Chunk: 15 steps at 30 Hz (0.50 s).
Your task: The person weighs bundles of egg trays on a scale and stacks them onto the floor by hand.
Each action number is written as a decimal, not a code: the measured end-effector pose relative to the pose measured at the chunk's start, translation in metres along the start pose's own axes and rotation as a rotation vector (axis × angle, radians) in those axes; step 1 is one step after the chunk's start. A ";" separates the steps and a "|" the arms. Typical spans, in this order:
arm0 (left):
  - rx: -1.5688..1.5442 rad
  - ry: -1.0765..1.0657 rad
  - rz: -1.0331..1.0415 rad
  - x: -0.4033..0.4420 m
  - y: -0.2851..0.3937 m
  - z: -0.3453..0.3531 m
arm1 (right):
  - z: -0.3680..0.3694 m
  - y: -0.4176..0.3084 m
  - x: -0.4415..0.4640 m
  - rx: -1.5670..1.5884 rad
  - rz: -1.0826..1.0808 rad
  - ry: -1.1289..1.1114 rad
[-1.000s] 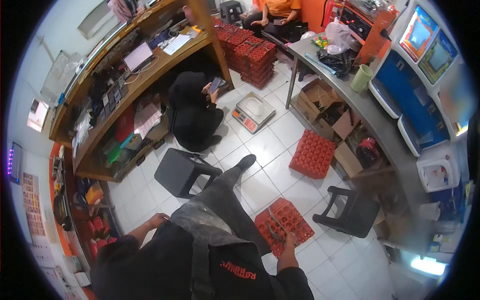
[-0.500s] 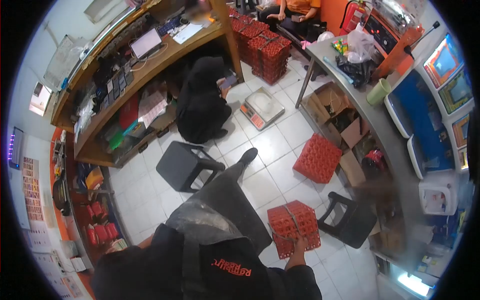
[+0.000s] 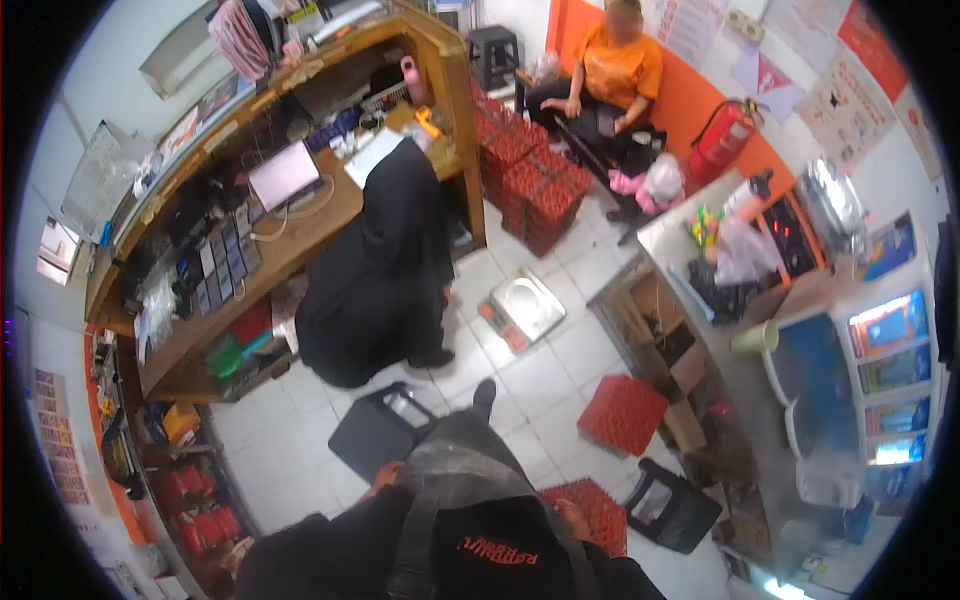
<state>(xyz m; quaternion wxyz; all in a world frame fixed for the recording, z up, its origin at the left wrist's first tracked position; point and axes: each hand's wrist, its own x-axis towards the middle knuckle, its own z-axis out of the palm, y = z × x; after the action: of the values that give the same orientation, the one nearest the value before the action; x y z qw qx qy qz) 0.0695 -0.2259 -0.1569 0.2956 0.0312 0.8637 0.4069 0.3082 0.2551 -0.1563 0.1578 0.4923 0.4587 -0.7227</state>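
Note:
My left hand [image 3: 384, 477] is low beside my left thigh, next to the dark plastic stool [image 3: 372, 438]; its fingers are too blurred to read. On the other side, my right hand [image 3: 574, 518] is close to my body, in front of a strapped bundle of red egg trays [image 3: 602, 515] on the floor. The view does not settle whether that hand touches the bundle, and its fingers are smeared. Another red egg tray stack [image 3: 622, 414] sits farther forward on the tiles. A digital scale [image 3: 522, 309] with a bright platform lies on the floor ahead.
A person in black [image 3: 375, 280] stands bent by the wooden counter [image 3: 462, 110]. Another person in orange [image 3: 618, 72] sits behind tall egg tray stacks [image 3: 540, 195]. A black stool [image 3: 672, 506] lies tipped at right, by the long counter [image 3: 665, 240]. Red packets [image 3: 205, 525] fill a left shelf.
My view has risen and tilted forward. My right hand has shifted from the bundle's front edge back toward my body. The person in black has risen from a crouch. My left hand has come into view.

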 end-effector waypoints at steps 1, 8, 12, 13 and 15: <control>-0.007 0.053 0.021 0.017 0.009 0.001 | -0.004 -0.011 0.051 -0.177 -0.001 -0.101; -0.246 -0.117 -0.454 0.060 0.051 -0.013 | 0.072 -0.197 0.170 -0.112 0.037 0.139; -0.720 -0.125 -0.717 0.118 0.219 -0.045 | 0.099 -0.294 0.260 -0.377 -0.044 -0.002; -0.780 -0.135 -0.750 0.150 0.270 -0.055 | 0.104 -0.320 0.286 -0.415 -0.103 -0.095; -0.663 -0.170 -0.763 0.232 0.343 -0.059 | 0.125 -0.365 0.325 -0.269 -0.184 -0.105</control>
<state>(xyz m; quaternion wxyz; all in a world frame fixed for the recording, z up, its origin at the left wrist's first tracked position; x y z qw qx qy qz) -0.2175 0.0306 0.0069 0.4863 -0.3487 0.6109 0.5184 -0.1617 0.4181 -0.2374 0.1794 0.3844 0.5856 -0.6907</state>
